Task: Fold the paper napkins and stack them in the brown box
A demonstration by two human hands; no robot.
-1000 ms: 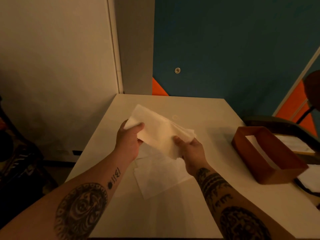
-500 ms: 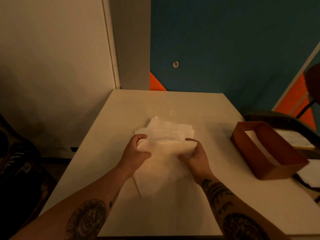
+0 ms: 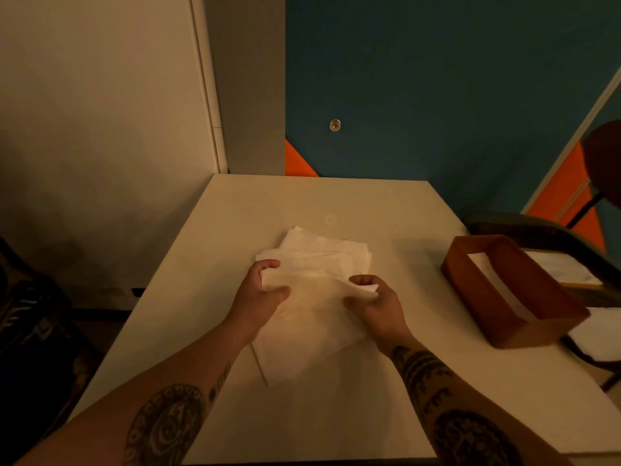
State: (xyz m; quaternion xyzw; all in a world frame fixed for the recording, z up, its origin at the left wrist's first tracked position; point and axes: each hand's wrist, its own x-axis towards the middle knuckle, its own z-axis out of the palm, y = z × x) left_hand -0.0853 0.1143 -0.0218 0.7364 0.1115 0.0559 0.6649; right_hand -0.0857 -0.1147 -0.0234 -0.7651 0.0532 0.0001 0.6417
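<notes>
White paper is pinched at its left corner by our left hand (image 3: 265, 290), with thumb and curled fingers closed on the raised edge of the top napkin (image 3: 312, 317). The near half of this napkin lies flat on the pale table (image 3: 336, 415) and the far edge is lifted clear of it, so we judge the fold to be in progress, with no crease set. Just beyond the raised edge rests a loose pile of napkins (image 3: 322, 252), unfolded as far as we can tell and yet to be processed. Our right hand (image 3: 373, 301) grips the opposite corner of the same edge in a like pinch. Well to the right, near the table edge, stands the brown box (image 3: 537, 331), open at the top. A white strip (image 3: 494, 279) shows along its inner wall. We take this for napkins already stacked, though the count cannot be read. We judge the task begun but far from complete: the held napkin needs folding and transfer, then the pile follows.
</notes>
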